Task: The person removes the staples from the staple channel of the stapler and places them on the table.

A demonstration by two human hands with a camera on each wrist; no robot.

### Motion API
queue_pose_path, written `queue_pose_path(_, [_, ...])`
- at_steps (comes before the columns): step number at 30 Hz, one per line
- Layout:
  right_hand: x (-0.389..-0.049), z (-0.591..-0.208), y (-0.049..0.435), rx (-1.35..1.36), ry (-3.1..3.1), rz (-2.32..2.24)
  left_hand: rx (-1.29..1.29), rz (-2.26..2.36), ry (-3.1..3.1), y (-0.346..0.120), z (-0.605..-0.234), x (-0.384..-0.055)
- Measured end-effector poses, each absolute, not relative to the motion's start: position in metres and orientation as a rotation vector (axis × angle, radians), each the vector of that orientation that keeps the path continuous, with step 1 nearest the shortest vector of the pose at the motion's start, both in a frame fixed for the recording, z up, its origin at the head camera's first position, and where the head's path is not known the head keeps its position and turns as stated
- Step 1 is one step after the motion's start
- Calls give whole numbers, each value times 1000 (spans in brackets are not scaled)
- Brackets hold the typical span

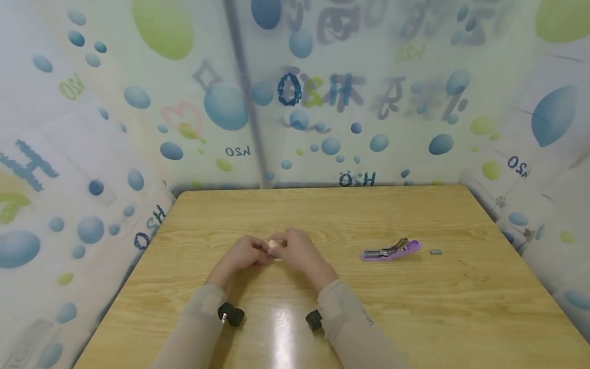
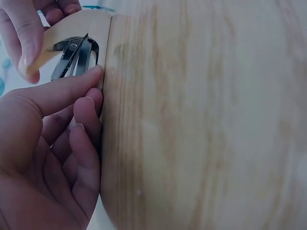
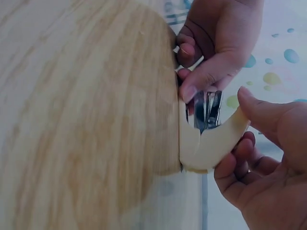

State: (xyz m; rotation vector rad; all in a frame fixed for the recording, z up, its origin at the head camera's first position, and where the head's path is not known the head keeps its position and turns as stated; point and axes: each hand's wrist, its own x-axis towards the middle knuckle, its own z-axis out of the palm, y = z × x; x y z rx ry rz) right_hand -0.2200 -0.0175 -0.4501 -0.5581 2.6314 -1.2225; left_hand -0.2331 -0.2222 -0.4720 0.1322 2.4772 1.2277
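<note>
A cream stapler [image 1: 275, 244] with metal inner parts is on the table between the two hands; its cream cover [image 3: 218, 146] is tilted up from the base in the right wrist view. With thumb and fingers, my left hand [image 1: 244, 253] pinches the base near one end. My right hand [image 1: 298, 252] grips the raised cover, thumb on its tip and fingers curled behind it. The metal parts [image 2: 76, 55] show in the gap between cover and base. In the head view the hands hide most of the stapler.
To the right on the wooden table [image 1: 322, 205] lies a purple stapler [image 1: 392, 252], opened up with its metal parts raised. Beside it is a small grey strip [image 1: 435, 251], apparently staples. Patterned curtain-like walls [image 1: 299, 154] stand behind the table and at both sides.
</note>
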Motion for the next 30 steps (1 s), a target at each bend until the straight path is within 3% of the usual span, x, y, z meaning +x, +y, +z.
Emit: queue_pose_path(30, [-208,-442,30,-352,2659,-1281,75,1189,2497,-220,-472,-233])
